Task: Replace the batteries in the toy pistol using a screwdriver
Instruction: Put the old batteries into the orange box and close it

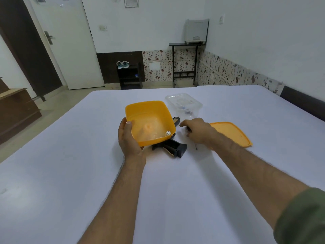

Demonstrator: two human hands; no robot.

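No text, brand, number or sign can be read anywhere. The papers on the door and the framed sheet on the far wall are too blurred, and a small blue mark inside the clear box is too tiny to make out.

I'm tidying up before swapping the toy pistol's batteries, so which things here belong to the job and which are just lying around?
For the job: toy pistol, screwdriver, button battery in the orange tub.
Lying about: orange lid, clear box, shoes, printer.
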